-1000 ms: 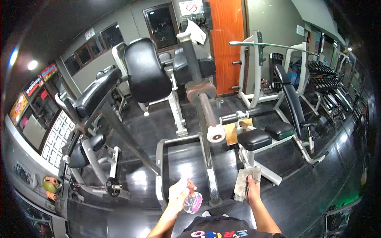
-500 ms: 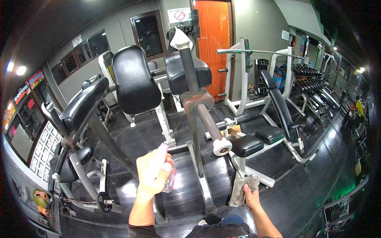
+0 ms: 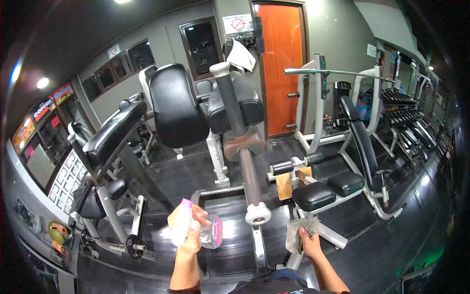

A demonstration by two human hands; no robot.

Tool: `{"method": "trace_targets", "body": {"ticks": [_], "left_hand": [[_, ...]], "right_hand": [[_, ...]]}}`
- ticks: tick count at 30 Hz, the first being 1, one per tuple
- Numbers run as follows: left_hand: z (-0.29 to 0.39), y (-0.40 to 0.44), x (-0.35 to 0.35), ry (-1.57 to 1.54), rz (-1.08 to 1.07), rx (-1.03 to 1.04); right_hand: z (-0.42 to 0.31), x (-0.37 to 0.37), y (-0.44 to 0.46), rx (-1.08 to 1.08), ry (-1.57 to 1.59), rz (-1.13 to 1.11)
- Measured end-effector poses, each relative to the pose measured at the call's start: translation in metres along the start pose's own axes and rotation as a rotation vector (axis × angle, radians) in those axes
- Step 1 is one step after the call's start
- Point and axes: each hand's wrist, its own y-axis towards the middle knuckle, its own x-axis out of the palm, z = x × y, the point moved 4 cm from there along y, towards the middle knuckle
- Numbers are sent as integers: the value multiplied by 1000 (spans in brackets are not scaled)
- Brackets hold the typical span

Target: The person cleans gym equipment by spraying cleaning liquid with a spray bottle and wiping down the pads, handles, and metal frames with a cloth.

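My left hand [image 3: 192, 230] is closed around the neck of a spray bottle [image 3: 216, 232] with a clear body, a pink label and a pink-tipped head. It is held left of the exercise machine's round bar [image 3: 250, 179], which ends in a white cap [image 3: 258, 214]; bottle and bar are apart. In my right hand [image 3: 309, 242] a grey, folded cloth [image 3: 294, 235] is pinched between thumb and fingers, to the right of the bar and in front of a black padded seat [image 3: 314, 196].
Black pads [image 3: 178, 105] of the machine rise ahead, and a padded armrest [image 3: 115, 132] stands at left. A bench [image 3: 364, 147] and a barbell [image 3: 338, 73] on a rack are to the right, with dumbbells [image 3: 401, 117] beyond. A white towel [image 3: 241, 56] hangs by the orange door [image 3: 280, 68].
The view has shifted, so the machines sit farther right and lower. My left hand has turned and lowered relative to the bar, and the bottle's label shows more. The cloth stays in my right hand.
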Motion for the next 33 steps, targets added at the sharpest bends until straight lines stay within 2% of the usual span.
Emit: {"method": "trace_targets", "body": {"ticks": [2, 3, 5, 6, 9, 11, 12, 14, 15, 16, 17, 18, 20, 21, 22, 24, 25, 26, 27, 28, 30, 31, 32, 33], "left_hand": [[-6, -8, 5, -25, 42, -73], [-9, -12, 7, 64, 28, -54], [-11, -12, 18, 44, 70, -15], [-10, -12, 22, 11, 103, 23], [-8, -13, 34, 14, 135, -42], [-8, -16, 42, 31, 169, -46], [-12, -22, 45, 11, 196, -112], [-18, -43, 48, -36, 252, -252], [-25, -63, 45, -66, 241, -308], [-36, -88, 40, -15, 333, -309], [-49, -122, 28, 17, 344, -401], [-56, -146, 19, 47, 357, -494], [-38, -150, 34, 0, 384, -515], [-30, -152, 42, -51, 397, -529], [-27, -156, 47, -48, 414, -526], [-21, -165, 57, -120, 457, -551], [-15, -160, 67, -82, 519, -510], [-17, -163, 68, -73, 412, -480], [-13, -162, 72, -38, 395, -492], [-8, -161, 77, -5, 374, -503], [-2, -163, 79, -1, 375, -514], [-2, -164, 78, -7, 376, -524], [-4, -164, 76, -10, 377, -510], [-7, -165, 73, -27, 435, -479]], "right_hand": [[4, -1, 21, -70, 66, -28], [3, -3, 30, -103, 108, -44], [7, -4, 50, -144, 234, -87], [8, -6, 58, -139, 237, -106], [12, -5, 81, -126, 291, -188], [21, 0, 95, -86, 453, -245], [16, 3, 102, -81, 460, -259], [2, 13, 114, 222, 645, -407], [-32, 15, 121, 155, 569, -409], [-41, 21, 145, 85, 553, -403], [-60, 23, 167, 50, 538, -390], [-103, 25, 181, -75, 477, -352], [-185, 27, 204, -321, 471, -388], [-227, 31, 215, -586, 501, -442], [-265, 37, 230, -864, 367, -403], [-350, 56, 226, -1258, 149, -301], [-376, 71, 238, -1317, 48, -223], [-396, 87, 249, -1372, -101, -193], [-405, 110, 275, -1274, -292, -230], [-405, 131, 289, -1125, -318, -447], [-402, 150, 279, -1198, -388, -567], [-398, 144, 264, -1094, -290, -757], [-393, 135, 242, -1237, -141, -805], [-383, 126, 222, -1208, -161, -831]]}}
